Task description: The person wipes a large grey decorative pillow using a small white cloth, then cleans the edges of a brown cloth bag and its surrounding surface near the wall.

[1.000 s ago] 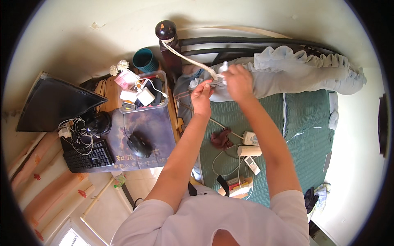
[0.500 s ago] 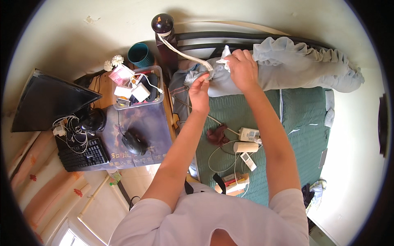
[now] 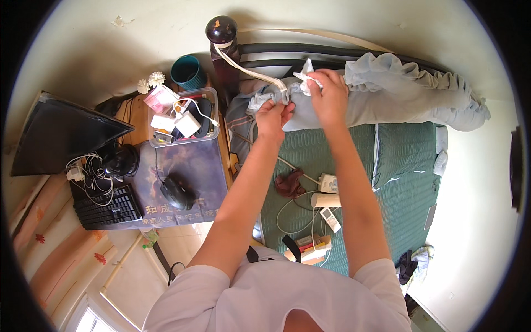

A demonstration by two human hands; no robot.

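Observation:
My left hand (image 3: 271, 120) is closed, its fingertips pinching the end of a flat cream-coloured cord (image 3: 249, 72). The cord runs from around the dark wooden bedpost (image 3: 225, 69) down to a clear, shiny end piece (image 3: 284, 97) just above my fingers. To its right, my right hand (image 3: 332, 95) is closed on a crumpled white tissue (image 3: 306, 75), which sticks up past the thumb. Behind and below both hands lies a rolled grey-blue cloth (image 3: 321, 110) with a ruffled edge, along the dark headboard rails (image 3: 332, 48).
Beside the bed, a desk mat (image 3: 191, 166) carries a black mouse (image 3: 177, 193). A clear bin of chargers (image 3: 182, 141), a teal cup (image 3: 187, 72), a monitor (image 3: 66, 138) and a keyboard (image 3: 108, 209) stand nearby. A power strip (image 3: 328, 183) and white remote (image 3: 330, 219) lie on the green bedding (image 3: 409, 171).
My left fingers have curled in closer around the cord's end. The right hand stays beside it, with the tissue turned slightly and more of it showing.

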